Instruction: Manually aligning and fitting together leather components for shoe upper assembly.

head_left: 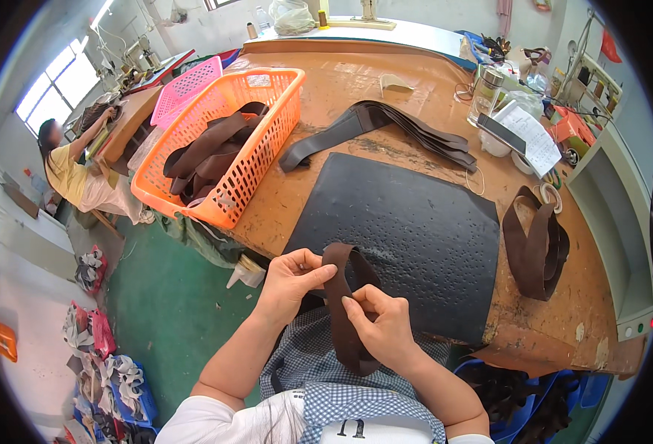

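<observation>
A dark brown strap, bent into a loop, hangs between my hands at the near edge of a black mat. My left hand pinches the top of the loop between thumb and fingers. Lower down, my right hand grips the same strap along its side. Beyond the mat lies a fanned bundle of dark straps. To the right of it rests another looped brown strap. An orange basket on the left holds several brown straps.
The brown worktable carries a glass jar, a phone and papers at the right. A grey machine frame stands at the right edge. Blue bins sit below. A person works at the far left.
</observation>
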`<state>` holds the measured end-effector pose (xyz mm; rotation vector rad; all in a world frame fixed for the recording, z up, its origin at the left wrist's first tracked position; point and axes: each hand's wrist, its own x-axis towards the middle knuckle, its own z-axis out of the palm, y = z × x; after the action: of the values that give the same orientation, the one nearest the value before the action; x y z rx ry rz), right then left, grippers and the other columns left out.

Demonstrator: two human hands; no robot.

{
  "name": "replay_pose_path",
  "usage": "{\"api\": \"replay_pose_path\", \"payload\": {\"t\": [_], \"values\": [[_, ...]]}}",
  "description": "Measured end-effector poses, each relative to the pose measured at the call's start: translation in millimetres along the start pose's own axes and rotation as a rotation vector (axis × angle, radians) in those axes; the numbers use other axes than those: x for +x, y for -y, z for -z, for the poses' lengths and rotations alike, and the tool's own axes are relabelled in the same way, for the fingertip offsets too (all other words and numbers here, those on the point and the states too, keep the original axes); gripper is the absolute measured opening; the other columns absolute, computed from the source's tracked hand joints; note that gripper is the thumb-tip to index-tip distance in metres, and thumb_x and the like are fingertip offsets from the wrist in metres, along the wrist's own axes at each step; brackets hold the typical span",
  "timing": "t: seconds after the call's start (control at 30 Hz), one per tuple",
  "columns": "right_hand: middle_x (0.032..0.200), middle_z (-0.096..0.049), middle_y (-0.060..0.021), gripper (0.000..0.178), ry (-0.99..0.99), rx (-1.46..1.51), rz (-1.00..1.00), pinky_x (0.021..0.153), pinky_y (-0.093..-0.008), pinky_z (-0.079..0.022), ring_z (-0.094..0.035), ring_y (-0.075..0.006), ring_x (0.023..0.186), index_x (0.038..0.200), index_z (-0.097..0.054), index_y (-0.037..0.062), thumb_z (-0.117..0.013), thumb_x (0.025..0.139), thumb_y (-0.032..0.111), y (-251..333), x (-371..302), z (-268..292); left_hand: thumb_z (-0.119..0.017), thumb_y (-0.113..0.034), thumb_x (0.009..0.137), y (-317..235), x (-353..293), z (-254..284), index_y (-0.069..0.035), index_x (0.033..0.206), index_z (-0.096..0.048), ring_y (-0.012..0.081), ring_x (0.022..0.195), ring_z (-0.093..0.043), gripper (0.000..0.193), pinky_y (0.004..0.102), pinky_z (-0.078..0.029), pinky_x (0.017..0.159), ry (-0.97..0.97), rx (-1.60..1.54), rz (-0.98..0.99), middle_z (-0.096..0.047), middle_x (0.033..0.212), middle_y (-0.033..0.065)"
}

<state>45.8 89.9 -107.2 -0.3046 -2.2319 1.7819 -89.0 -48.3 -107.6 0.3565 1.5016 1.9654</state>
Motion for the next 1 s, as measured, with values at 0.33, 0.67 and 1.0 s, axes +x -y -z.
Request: {"api": "replay_pose_path", "payload": {"t": [0.33,0.67,1.0], "values": [[0.068,-0.069,-0.0075,0.017,-0.054,-0.065,0.063,0.053,-0.0240,-0.049,-0.063,-0.0077,0.061,0.085,-0.063,-0.0062,-0.065,0.094,0.009,-3,-5,-5,-0.065,-0.010,0.096,-11,-13,-28,-0.001,0.111,-0.060,0.0120,0.078,-0.068,0.018,0.0262,-0.056,0.074,-0.005,-0.123,0.170,-0.070,0.090,0.0063],[0.113,-0.064,-0.0102,0.034,0.072,0.629,0.058,0.084,-0.0263,-0.048,-0.061,-0.0149,0.102,0.122,-0.058,-0.0019,-0.060,0.098,0.022,12,33,39,-0.057,-0.019,0.101,-48,-8,-24,0.003,0.104,-0.062,0.0090,0.061,-0.064,0.023,0.0223,-0.054,0.058,0.421,-0.266,0.339,-0.069,0.080,0.0081],[0.095,-0.070,-0.0104,0.028,0.339,0.530,-0.061,0.074,-0.0257,-0.054,-0.068,-0.0146,0.083,0.110,-0.061,-0.0052,-0.071,0.084,-0.002,54,36,94,-0.068,-0.019,0.094,-157,14,-43,0.002,0.093,-0.066,0.0065,0.051,-0.057,0.021,0.0193,-0.044,0.045,0.607,0.460,0.114,-0.072,0.076,0.0101]]}}
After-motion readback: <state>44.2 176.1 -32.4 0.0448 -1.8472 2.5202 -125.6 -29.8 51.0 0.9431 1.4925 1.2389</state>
